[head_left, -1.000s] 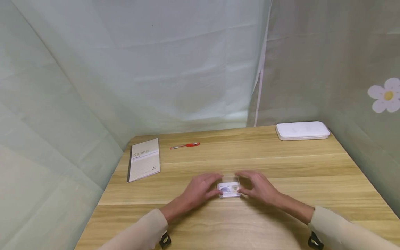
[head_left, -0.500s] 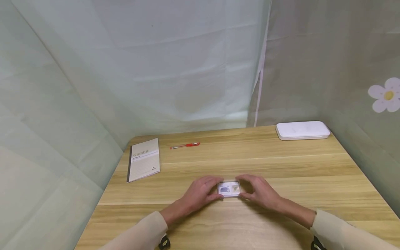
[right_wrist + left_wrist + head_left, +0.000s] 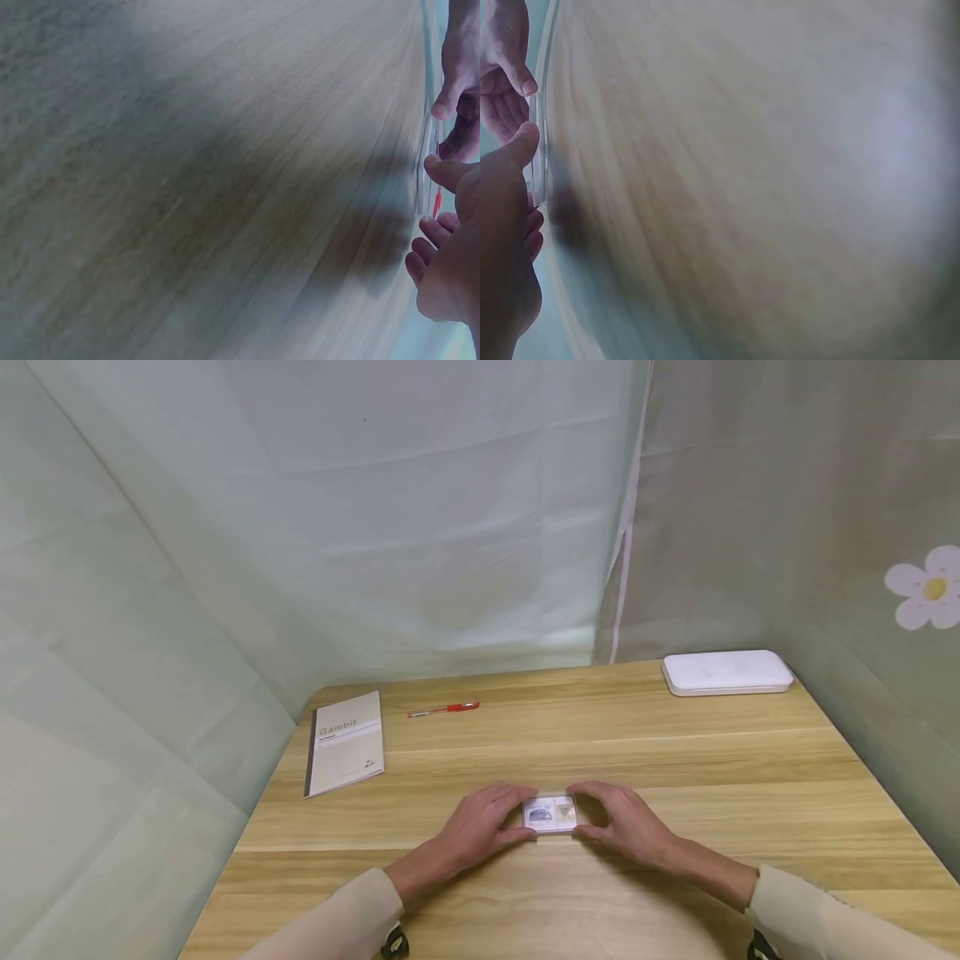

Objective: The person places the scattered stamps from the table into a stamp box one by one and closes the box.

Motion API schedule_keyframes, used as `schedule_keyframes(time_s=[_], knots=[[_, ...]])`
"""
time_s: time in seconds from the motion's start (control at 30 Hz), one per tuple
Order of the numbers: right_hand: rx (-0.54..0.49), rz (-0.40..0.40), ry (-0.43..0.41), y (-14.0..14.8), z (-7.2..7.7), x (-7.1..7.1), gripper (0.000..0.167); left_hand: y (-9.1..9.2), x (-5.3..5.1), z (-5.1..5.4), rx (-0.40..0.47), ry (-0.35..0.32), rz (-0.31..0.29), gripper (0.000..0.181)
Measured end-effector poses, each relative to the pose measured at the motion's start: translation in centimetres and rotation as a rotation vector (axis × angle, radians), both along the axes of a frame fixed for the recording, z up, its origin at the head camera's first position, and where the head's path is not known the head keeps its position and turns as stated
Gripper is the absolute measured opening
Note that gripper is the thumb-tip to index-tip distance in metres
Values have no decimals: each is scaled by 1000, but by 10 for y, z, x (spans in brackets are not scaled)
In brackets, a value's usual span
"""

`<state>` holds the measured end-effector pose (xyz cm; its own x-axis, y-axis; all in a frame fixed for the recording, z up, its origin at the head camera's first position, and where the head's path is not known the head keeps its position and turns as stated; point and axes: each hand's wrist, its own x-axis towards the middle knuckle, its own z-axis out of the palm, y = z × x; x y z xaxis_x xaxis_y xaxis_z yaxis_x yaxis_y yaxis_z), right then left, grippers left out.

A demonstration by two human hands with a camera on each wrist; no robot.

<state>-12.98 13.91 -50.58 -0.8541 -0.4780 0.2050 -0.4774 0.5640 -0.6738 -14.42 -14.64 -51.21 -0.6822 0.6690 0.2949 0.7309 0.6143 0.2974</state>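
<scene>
A small, flat, clear case (image 3: pixel 550 815) lies on the wooden table between both hands in the head view. A bluish picture and a yellowish one show side by side through its top. My left hand (image 3: pixel 482 824) pinches the left end, thumb at the near edge and fingers at the far edge. The right end sits in the same kind of pinch from my right hand (image 3: pixel 628 824). Both wrist views show the clear case (image 3: pixel 541 169) only edge-on, with thumbs along its near side; its contents cannot be made out there.
A notebook (image 3: pixel 347 745) marked "Gambit" lies at the table's left. Right of it is a red-capped pen (image 3: pixel 444 710). A white oblong box (image 3: pixel 726 672) stands in the far right corner. Cloth curtains (image 3: pixel 450 527) close off the back and sides.
One second ago a clear cover was held slightly raised over the case's base. It has come down onto it, and the hands have lowered slightly. Since half a second ago, hardly anything has moved.
</scene>
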Motion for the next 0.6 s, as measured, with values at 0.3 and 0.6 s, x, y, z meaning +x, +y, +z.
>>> schedule_keyframes(time_s=[0.3,0.6], knots=[[2,9,17,0,-1,0,58,-1,0,-2,11,24,-11,60],[9,3,31,-1,-1,1,56,0,0,-4,-23,1,17,60]])
